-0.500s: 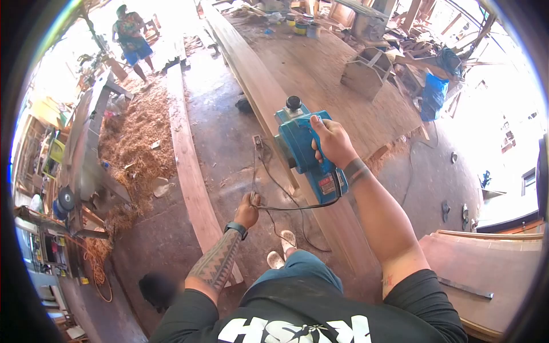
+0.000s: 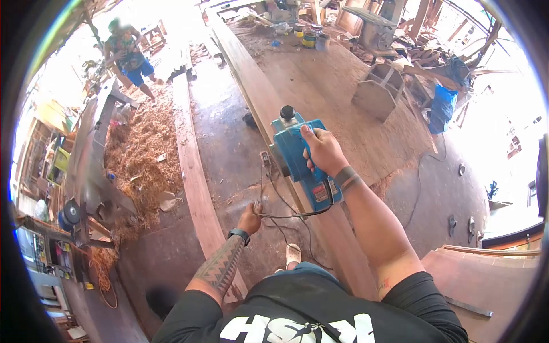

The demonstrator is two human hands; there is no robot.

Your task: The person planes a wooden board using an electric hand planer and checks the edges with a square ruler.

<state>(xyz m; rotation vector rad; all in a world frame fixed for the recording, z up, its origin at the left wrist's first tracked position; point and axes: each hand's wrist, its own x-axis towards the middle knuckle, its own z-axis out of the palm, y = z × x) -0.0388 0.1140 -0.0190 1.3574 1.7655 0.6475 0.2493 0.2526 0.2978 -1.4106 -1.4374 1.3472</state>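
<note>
My right hand (image 2: 325,150) is wrapped round the handle of a blue power planer (image 2: 296,154) with a black front knob. The planer rests on a long wooden board (image 2: 260,86) that runs away from me along the edge of a wide wooden surface. My left hand (image 2: 250,219), with a watch on the wrist, is closed on the planer's black cord (image 2: 294,215), left of the board. The cord runs from the planer's rear to this hand, and more cord hangs down toward the floor.
A second long board (image 2: 191,154) lies to the left, beside a heap of shavings (image 2: 148,166). A person (image 2: 132,57) is at the far left. A wooden stool-like frame (image 2: 378,91), cans (image 2: 309,40) and a blue bag (image 2: 442,108) are at the right and back.
The view has shifted. My right hand and the planer sit slightly lower and further left in view. The far person's pose has changed. Both grips are the same.
</note>
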